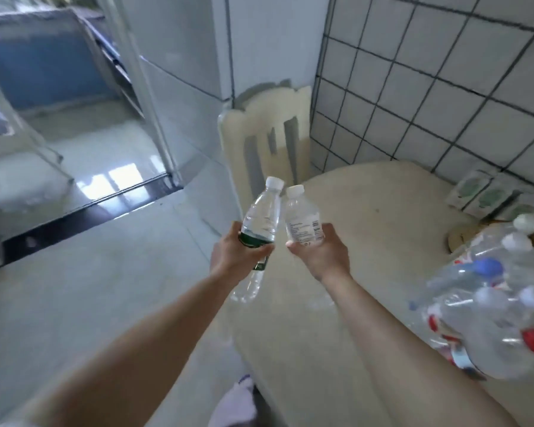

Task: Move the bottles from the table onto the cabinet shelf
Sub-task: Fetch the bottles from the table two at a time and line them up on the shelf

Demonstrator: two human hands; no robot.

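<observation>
Both forearms reach forward from the bottom edge, each grip curled round 1 bottle. Left hand (233, 257) wraps the green-labelled bottle (259, 223) at its middle, white cap tilted up and to the right, base pointing down past the wrist. Right hand (321, 252) holds a shorter clear bottle with a white label (302, 220) from below, fingers curled round its lower half. Their 2 caps sit just beside each other, over the edge of the cream tabletop (367, 204). At the right, a heap of clear bottles (490, 297) with white, blue and red caps lies on the tabletop. A cream chair back (265, 131) stands behind, beside the tiled wall (429, 87).
</observation>
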